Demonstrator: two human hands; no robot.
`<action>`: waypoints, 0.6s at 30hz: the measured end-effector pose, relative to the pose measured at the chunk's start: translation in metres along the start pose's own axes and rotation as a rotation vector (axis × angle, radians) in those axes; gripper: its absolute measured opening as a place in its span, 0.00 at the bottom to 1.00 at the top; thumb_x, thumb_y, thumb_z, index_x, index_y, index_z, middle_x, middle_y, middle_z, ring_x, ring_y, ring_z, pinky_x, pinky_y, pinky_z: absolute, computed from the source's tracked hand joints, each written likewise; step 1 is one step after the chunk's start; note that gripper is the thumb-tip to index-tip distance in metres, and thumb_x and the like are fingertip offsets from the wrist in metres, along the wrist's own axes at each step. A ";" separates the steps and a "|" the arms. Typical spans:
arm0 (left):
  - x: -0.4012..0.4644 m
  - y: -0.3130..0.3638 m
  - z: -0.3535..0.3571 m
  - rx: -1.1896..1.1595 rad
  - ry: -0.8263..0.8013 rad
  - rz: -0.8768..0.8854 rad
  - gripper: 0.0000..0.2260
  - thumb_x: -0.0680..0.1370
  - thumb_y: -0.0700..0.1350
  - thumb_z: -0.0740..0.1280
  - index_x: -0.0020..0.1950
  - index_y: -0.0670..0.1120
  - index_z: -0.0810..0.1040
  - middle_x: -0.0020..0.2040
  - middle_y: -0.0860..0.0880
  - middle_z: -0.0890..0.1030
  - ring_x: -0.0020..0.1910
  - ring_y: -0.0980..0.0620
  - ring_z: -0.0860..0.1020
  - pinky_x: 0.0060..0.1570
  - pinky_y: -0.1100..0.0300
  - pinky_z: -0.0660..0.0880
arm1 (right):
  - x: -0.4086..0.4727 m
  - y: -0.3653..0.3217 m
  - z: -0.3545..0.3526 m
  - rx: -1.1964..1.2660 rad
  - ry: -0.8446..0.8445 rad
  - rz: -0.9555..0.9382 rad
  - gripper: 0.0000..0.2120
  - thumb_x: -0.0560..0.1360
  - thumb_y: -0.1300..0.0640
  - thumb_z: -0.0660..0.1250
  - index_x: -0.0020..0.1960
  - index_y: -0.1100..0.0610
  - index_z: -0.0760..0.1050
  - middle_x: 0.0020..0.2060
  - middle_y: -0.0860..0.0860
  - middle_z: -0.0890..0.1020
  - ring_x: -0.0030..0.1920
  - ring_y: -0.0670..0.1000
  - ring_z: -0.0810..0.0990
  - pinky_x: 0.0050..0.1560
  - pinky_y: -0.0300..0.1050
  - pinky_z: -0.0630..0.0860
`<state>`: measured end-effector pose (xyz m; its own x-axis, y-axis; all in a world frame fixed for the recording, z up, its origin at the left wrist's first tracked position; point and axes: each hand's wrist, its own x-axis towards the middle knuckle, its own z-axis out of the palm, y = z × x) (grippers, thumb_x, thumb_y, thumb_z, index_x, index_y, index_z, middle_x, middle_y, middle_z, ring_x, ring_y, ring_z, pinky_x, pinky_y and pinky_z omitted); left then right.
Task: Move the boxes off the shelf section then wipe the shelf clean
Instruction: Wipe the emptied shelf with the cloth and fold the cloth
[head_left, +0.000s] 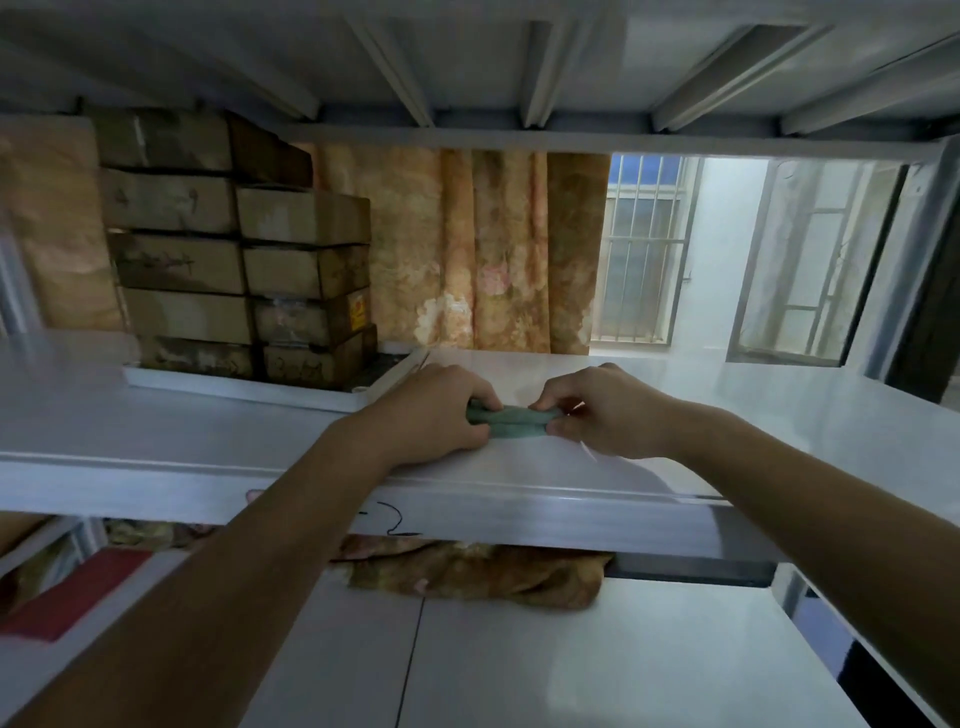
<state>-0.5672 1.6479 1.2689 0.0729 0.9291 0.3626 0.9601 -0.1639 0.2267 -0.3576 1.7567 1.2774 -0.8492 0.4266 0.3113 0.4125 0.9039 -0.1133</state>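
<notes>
Two hands pinch a green cloth on a white shelf.

Stacked cardboard boxes (239, 249) stand at the shelf's (727, 415) back left corner, dark handwriting on their fronts too blurred to read, one with a yellow label. Near the front edge, the left hand (441, 410) pinches the left end of the folded, rolled-looking cloth (506, 422) with curled fingers; the right hand (608, 410) pinches its right end, the cloth stretched between them, touching the shelf.
</notes>
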 end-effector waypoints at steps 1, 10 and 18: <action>-0.004 0.002 -0.001 -0.010 -0.017 -0.012 0.13 0.76 0.48 0.70 0.60 0.55 0.81 0.51 0.56 0.82 0.43 0.62 0.77 0.40 0.69 0.72 | -0.003 -0.003 0.000 -0.010 0.008 -0.006 0.06 0.76 0.57 0.69 0.51 0.50 0.81 0.42 0.45 0.82 0.44 0.47 0.78 0.51 0.48 0.76; -0.058 0.028 -0.004 -0.120 0.061 -0.095 0.13 0.77 0.43 0.70 0.58 0.57 0.81 0.47 0.56 0.82 0.44 0.59 0.79 0.46 0.57 0.78 | -0.044 -0.022 0.000 0.029 0.064 -0.184 0.04 0.76 0.60 0.67 0.50 0.54 0.78 0.41 0.47 0.81 0.39 0.45 0.76 0.41 0.39 0.72; -0.093 0.038 0.001 -0.130 0.243 -0.028 0.14 0.74 0.42 0.72 0.57 0.56 0.79 0.46 0.56 0.82 0.44 0.59 0.78 0.44 0.62 0.77 | -0.049 -0.031 0.003 0.052 0.064 -0.215 0.09 0.79 0.57 0.64 0.54 0.48 0.65 0.43 0.45 0.76 0.40 0.44 0.75 0.39 0.40 0.70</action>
<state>-0.5374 1.5560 1.2427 -0.0356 0.8297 0.5570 0.9169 -0.1946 0.3484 -0.3299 1.7084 1.2628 -0.8923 0.2224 0.3929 0.2051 0.9749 -0.0860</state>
